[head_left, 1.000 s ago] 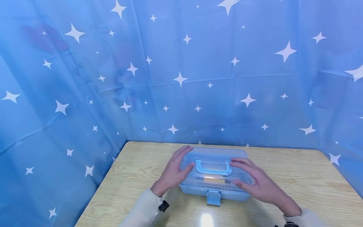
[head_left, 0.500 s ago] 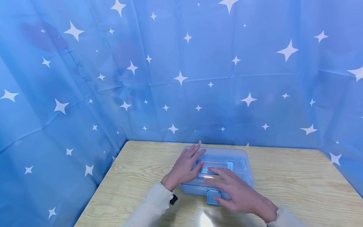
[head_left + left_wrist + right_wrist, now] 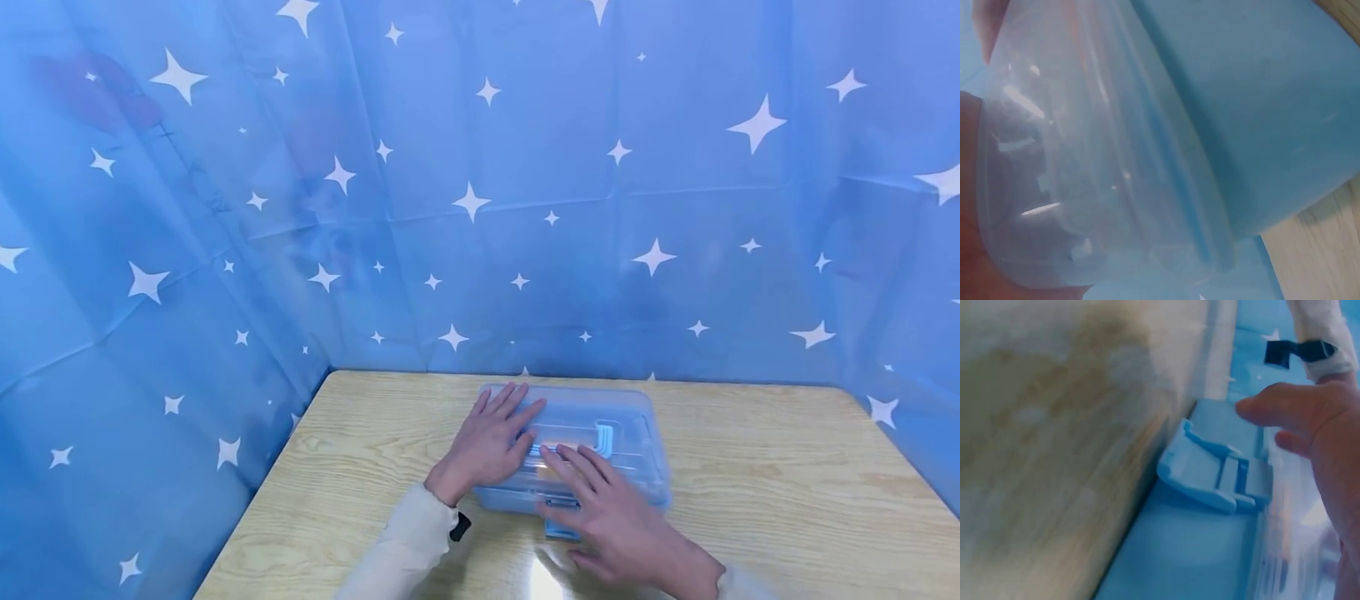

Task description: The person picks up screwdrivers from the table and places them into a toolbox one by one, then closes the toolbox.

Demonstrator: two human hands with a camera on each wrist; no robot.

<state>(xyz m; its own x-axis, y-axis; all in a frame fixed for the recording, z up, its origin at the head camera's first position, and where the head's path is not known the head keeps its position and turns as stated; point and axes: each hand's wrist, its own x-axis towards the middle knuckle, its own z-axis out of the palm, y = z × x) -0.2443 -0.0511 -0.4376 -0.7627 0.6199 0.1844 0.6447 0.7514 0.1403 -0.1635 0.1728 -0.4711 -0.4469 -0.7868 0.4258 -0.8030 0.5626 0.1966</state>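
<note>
A translucent light-blue plastic case (image 3: 633, 408) lies on the table with its clear lid (image 3: 1035, 187) down. Its blue carrying handle (image 3: 604, 439) is partly covered by fingers. My left hand (image 3: 486, 442) rests on the lid's left side, fingers spread and fairly straight. My right hand (image 3: 615, 525) is over the case's front edge, fingers stretched toward the handle. Close to its thumb, the front latch (image 3: 1213, 469) juts outward, unfastened; the right wrist view has the thumb apart from it. Something orange-yellow shows dimly through the lid, its kind unclear.
The case stands toward the back of a light wood-grain table (image 3: 780, 475). Behind and to the left hangs a blue curtain (image 3: 420, 183) with white stars. Light reflects off the tabletop in front of the case.
My left hand has moved right and onto the lid. The right hand has come from the case's right side to its front, by the latch. The case has stayed in place.
</note>
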